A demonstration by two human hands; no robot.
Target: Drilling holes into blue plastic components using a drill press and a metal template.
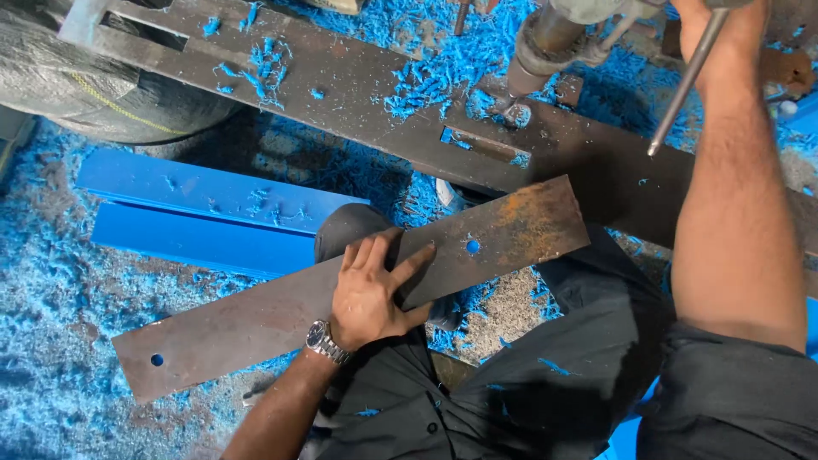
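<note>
My left hand point(371, 290), with a wristwatch on the wrist, lies flat with fingers spread on a long rusty flat metal bar point(256, 319) that rests across my lap. The bar has one hole near its left end and one toward its right part. My right hand point(720, 30) is raised at the top right, at a thin metal lever rod point(682, 89) of a drill press; the hand is cut off by the frame edge. The drill chuck point(537, 60) points down at a dark slotted steel table point(358, 94).
Blue plastic shavings point(51, 281) cover the floor and the table. A blue angle profile point(204, 217) lies on the floor to the left. A black wrapped bundle point(85, 81) sits at the upper left. My dark trousers fill the lower middle.
</note>
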